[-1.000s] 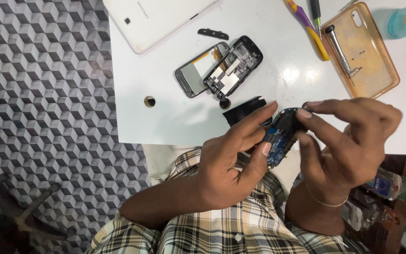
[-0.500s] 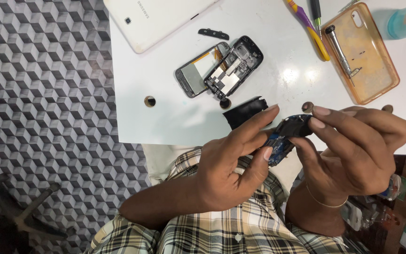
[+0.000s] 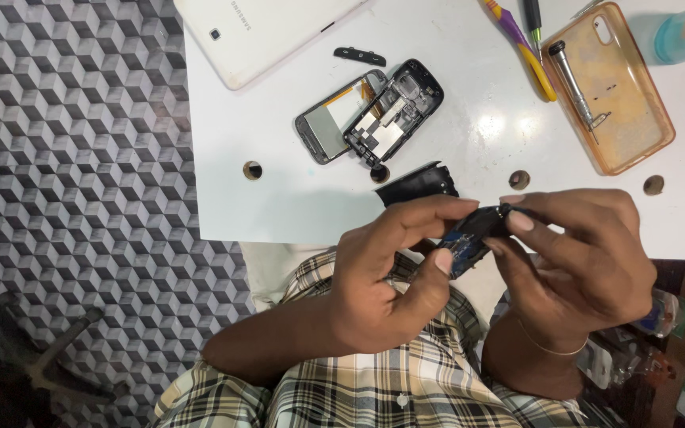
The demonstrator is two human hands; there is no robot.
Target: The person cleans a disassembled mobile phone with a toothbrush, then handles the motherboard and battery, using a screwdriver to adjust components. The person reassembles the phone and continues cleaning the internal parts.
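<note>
Low in the middle of the frame, both hands hold one small phone part, a dark piece with a blue circuit board showing on its underside. The left hand pinches it from the left, its fingers lying along the top and the thumb pressed against the lower edge. The right hand meets it from the right, with the fingers closed narrowly on the part's upper right end. The part hangs just off the near edge of the white tabletop, above a checked shirt.

Just behind the hands a black cover lies on the tabletop. Further up, near the centre, an opened phone lies with its two halves side by side. A white tablet sits at the upper left. At the upper right an orange clear phone case holds a metal screwdriver, with a yellow and purple tool beside it.
</note>
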